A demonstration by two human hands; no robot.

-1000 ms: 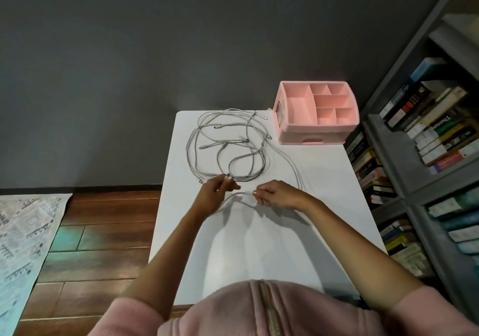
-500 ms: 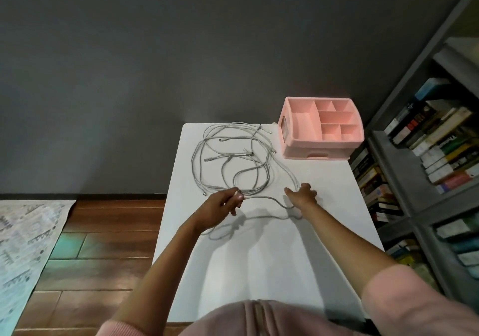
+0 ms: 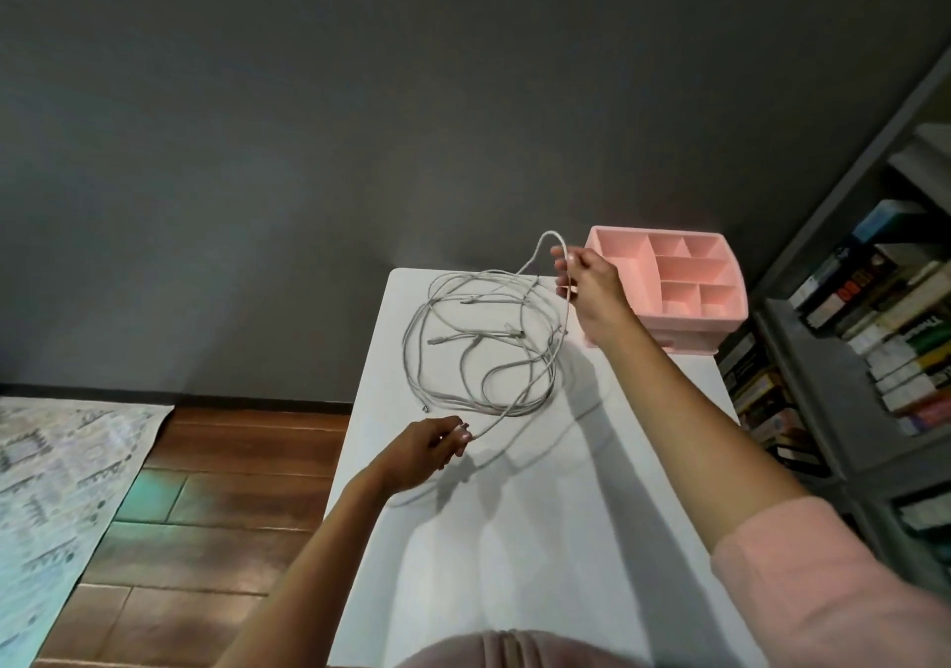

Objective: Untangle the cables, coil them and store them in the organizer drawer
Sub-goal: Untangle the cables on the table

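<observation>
View from the head camera, looking down. The right hand (image 3: 592, 291), raised above the white rectangular table (image 3: 514, 538), pinches one thin grey cable strand (image 3: 540, 242) between thumb and fingers. The strand arches over the hand, then drops across the table to the left hand (image 3: 427, 448), whose curled fingertips grip it low, near the table's left edge. The fingers hide the strand's end.

The tangled heap of pale grey cables (image 3: 478, 348) lies on the far half of the table, between the two hands. Its loops overlap, so the number of cables cannot be counted, though a few plugs show.

The pink plastic compartmented organizer (image 3: 720, 276) stands at the table's far right corner. The right hand and wrist cover its left wall and part of its lower drawer (image 3: 689, 345), and whether the drawer is pulled out cannot be made out.

At the right, a grey bookshelf (image 3: 803, 338) holding books (image 3: 895, 317) is cut off by the frame edge. At the left are the brown wooden floor (image 3: 216, 513) and a pale patterned sheet (image 3: 51, 487), also cropped. A pink sleeve (image 3: 823, 590) fills the lower right corner.
</observation>
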